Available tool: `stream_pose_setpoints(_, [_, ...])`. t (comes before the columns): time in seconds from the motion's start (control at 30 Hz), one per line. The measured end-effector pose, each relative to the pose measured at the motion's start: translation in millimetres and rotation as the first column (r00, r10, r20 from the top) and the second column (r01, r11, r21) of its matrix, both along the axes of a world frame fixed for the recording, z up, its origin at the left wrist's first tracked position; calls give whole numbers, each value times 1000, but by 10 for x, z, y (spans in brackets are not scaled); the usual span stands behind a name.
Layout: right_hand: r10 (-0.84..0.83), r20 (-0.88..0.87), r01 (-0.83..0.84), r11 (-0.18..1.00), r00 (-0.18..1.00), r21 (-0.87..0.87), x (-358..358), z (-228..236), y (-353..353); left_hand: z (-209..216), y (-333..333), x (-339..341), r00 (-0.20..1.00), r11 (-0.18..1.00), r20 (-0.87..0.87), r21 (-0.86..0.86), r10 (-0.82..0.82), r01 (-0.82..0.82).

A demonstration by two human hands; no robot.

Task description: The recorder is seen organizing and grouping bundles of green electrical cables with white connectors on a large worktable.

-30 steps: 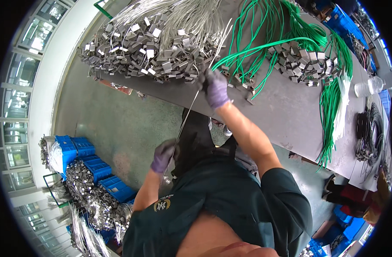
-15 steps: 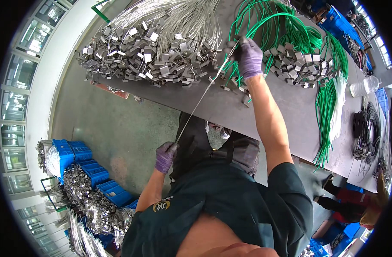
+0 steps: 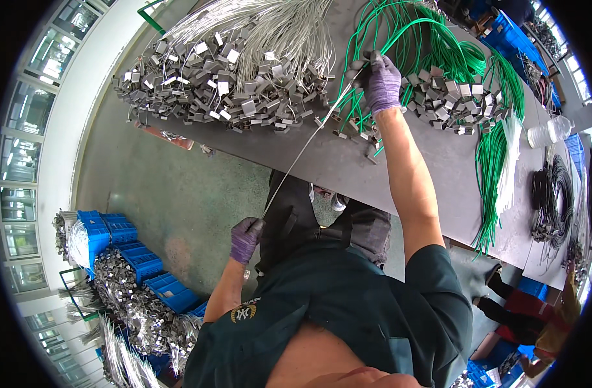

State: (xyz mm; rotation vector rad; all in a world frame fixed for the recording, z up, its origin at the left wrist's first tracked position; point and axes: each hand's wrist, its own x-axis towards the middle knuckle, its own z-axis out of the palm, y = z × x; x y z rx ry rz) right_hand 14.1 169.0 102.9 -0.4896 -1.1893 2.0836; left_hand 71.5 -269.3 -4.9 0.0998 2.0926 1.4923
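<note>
A thin silver-grey wire runs slantwise between my two purple-gloved hands. My left hand, low and in front of my thigh, is closed on its lower end. Over the table, my right hand pinches the upper part, where the wire looks thicker or doubled. Close by my right hand lie green wires and a heap of small metal blocks. To its left spreads a large pile of similar metal blocks, with silver wires fanning out behind it.
The grey table has its front edge just ahead of my legs. On its right are hanging green wires, a clear plastic container and a black wire coil. Blue crates with metal pieces stand lower left. Another person is at lower right.
My right hand has shifted slightly to the right and my left hand slightly to the left, the wire still between them. The person at lower right has changed posture.
</note>
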Motion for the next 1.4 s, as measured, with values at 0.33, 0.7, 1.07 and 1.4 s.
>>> stream_pose_setpoints(0.33, [-11, -24, 11, 1000, 1000, -30, -3, -46, -61, -13, -25, 26, 1000, 1000, -7, -13, -15, 15])
stream_pose_setpoints(0.7, [232, 29, -234, 969, 972, 82, 48, -85, -113, -128, -40, 36, 998, 998, -46, 49, -39, 41])
stream_pose_setpoints(1.07, [246, 74, -249, 968, 966, 24, 37, -244, -207, -58, 29, 32, 998, 998, -23, 35, -52, 53])
stream_pose_setpoints(1.4, [336, 314, -333, 941, 888, -63, 233, -756, -973, -8, 90, -5, 986, 992, 164, 127, -2, -19])
